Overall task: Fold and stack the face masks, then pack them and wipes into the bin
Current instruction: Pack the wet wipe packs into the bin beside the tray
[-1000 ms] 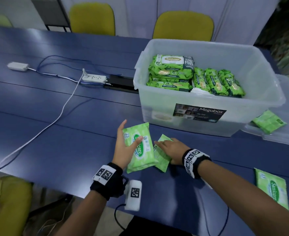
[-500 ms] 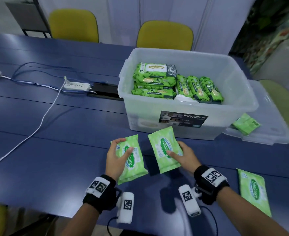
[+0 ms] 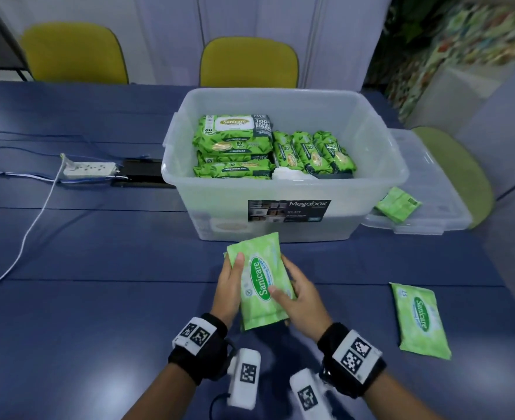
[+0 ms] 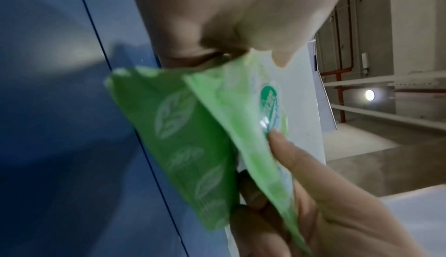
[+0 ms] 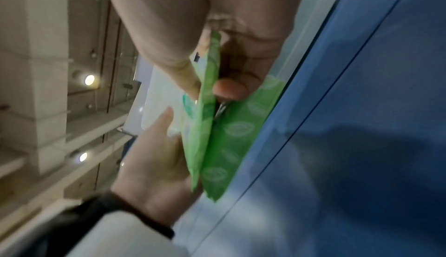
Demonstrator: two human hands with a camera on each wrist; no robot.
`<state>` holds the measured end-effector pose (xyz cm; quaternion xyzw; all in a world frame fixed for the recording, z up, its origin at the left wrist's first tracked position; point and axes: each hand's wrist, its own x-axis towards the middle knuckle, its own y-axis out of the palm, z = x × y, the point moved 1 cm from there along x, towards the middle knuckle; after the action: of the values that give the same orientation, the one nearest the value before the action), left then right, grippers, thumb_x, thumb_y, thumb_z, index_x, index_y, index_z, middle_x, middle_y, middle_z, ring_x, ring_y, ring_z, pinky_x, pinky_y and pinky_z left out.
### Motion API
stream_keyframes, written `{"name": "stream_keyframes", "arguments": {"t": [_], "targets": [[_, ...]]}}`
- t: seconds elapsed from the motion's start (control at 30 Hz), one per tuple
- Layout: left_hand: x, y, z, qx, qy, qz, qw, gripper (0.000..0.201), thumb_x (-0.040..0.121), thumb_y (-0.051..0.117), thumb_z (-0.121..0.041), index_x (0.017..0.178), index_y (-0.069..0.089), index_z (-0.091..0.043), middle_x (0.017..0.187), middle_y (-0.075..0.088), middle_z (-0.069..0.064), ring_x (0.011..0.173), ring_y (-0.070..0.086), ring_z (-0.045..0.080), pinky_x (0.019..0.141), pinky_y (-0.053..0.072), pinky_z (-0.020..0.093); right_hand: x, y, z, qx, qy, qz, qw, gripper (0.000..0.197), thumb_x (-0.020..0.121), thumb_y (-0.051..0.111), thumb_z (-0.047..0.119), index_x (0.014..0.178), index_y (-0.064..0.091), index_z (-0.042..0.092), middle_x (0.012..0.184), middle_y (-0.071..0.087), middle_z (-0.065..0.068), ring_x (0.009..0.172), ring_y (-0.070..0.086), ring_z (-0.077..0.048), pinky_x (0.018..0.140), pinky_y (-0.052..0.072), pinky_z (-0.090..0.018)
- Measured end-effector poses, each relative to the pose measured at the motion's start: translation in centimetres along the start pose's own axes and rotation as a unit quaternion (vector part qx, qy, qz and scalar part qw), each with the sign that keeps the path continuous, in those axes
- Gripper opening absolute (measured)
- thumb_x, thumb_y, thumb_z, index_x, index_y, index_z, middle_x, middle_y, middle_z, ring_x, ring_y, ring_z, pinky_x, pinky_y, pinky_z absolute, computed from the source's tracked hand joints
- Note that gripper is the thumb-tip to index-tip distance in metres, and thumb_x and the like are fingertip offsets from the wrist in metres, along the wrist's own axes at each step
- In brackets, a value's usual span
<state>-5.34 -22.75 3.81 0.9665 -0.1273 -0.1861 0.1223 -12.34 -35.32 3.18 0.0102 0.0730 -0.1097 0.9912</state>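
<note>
Two light green Sanicare wipes packs [image 3: 259,280] are stacked one on the other above the blue table, in front of the clear bin [image 3: 371,189]. My left hand [image 3: 230,280] grips their left edge, thumb on top. My right hand [image 3: 295,294] grips the right edge, thumb on the label. The wrist views show both packs [image 4: 205,142] [image 5: 217,139] pinched between fingers and thumbs. The bin holds several larger green wipes packs [image 3: 235,144] and a white stack [image 3: 289,174]. Another small pack [image 3: 420,319] lies on the table to the right.
The bin's clear lid [image 3: 432,213] lies right of the bin with a small green pack [image 3: 397,204] on it. A power strip [image 3: 89,168] with a white cable [image 3: 28,228] sits at left. Yellow chairs [image 3: 248,63] stand behind the table.
The two packs, held apart in separate hands half a second ago, have come together into one stack held by both hands. The view has shifted left.
</note>
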Motion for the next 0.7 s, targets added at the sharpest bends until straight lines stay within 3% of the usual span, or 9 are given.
{"name": "stream_keyframes", "arguments": {"t": [0.1, 0.2, 0.3, 0.4, 0.47, 0.57, 0.7], "targets": [[0.4, 1.4, 0.6, 0.037, 0.022, 0.021, 0.999, 0.012, 0.097, 0.048, -0.019, 0.108, 0.053, -0.018, 0.100, 0.068, 0.007, 0.083, 0.069, 0.018, 0.072, 0.058, 0.031, -0.6, -0.8, -0.3, -0.043, -0.004, -0.035, 0.998, 0.062, 0.088, 0.060, -0.003, 0.141, 0.039, 0.021, 0.125, 0.058, 0.018, 0.111, 0.058, 0.005, 0.088, 0.045, -0.012], [0.6, 2.5, 1.1, 0.042, 0.018, 0.030, 0.999, 0.012, 0.099, 0.044, -0.019, 0.107, 0.052, -0.015, 0.100, 0.066, 0.007, 0.083, 0.067, 0.017, 0.074, 0.057, 0.030, -1.0, -2.3, -0.4, -0.021, -0.008, -0.077, 0.997, 0.054, 0.088, 0.060, -0.004, 0.134, 0.045, 0.020, 0.122, 0.060, 0.012, 0.106, 0.061, 0.004, 0.086, 0.046, -0.012], [1.2, 3.1, 1.5, 0.030, 0.016, 0.003, 0.999, 0.019, 0.098, 0.042, -0.004, 0.106, 0.052, -0.019, 0.098, 0.064, 0.007, 0.082, 0.064, 0.016, 0.080, 0.052, 0.036, -1.5, -4.6, -0.6, 0.089, 0.019, -0.166, 0.982, 0.042, 0.088, 0.059, -0.006, 0.122, 0.049, 0.017, 0.112, 0.068, -0.006, 0.095, 0.068, -0.014, 0.078, 0.055, -0.026], [1.8, 3.4, 1.9, 0.012, -0.009, -0.027, 1.000, 0.033, 0.091, 0.047, 0.010, 0.098, 0.047, -0.023, 0.097, 0.060, 0.012, 0.077, 0.061, 0.023, 0.078, 0.050, 0.044, -2.0, -6.6, -1.1, 0.172, 0.070, -0.214, 0.959, 0.037, 0.087, 0.059, -0.007, 0.115, 0.045, 0.012, 0.100, 0.070, -0.012, 0.084, 0.069, -0.021, 0.075, 0.057, -0.037], [1.8, 3.9, 2.0, -0.011, -0.020, -0.032, 0.999, 0.038, 0.089, 0.048, 0.013, 0.096, 0.041, -0.023, 0.097, 0.057, 0.013, 0.078, 0.059, 0.025, 0.067, 0.051, 0.042, -2.4, -7.3, -1.4, 0.209, 0.097, -0.223, 0.947, 0.041, 0.084, 0.060, -0.011, 0.118, 0.045, 0.006, 0.103, 0.069, -0.018, 0.087, 0.067, -0.028, 0.081, 0.055, -0.045], [1.7, 4.7, 2.1, -0.077, -0.035, -0.042, 0.996, 0.051, 0.086, 0.050, 0.018, 0.110, 0.035, -0.025, 0.096, 0.058, 0.013, 0.078, 0.059, 0.025, 0.055, 0.052, 0.035, -3.0, -7.2, -1.7, 0.300, 0.132, -0.189, 0.925, 0.037, 0.083, 0.057, -0.014, 0.115, 0.052, 0.003, 0.105, 0.069, -0.017, 0.087, 0.069, -0.027, 0.070, 0.058, -0.038], [1.4, 5.6, 2.6, -0.170, -0.071, -0.044, 0.982, 0.057, 0.083, 0.051, 0.020, 0.118, 0.035, -0.022, 0.095, 0.062, 0.009, 0.077, 0.060, 0.024, 0.058, 0.053, 0.035, -3.1, -6.1, -2.4, 0.357, 0.156, -0.172, 0.905, 0.036, 0.083, 0.057, -0.010, 0.118, 0.055, -0.001, 0.112, 0.067, -0.020, 0.093, 0.067, -0.030, 0.072, 0.057, -0.037]]}}
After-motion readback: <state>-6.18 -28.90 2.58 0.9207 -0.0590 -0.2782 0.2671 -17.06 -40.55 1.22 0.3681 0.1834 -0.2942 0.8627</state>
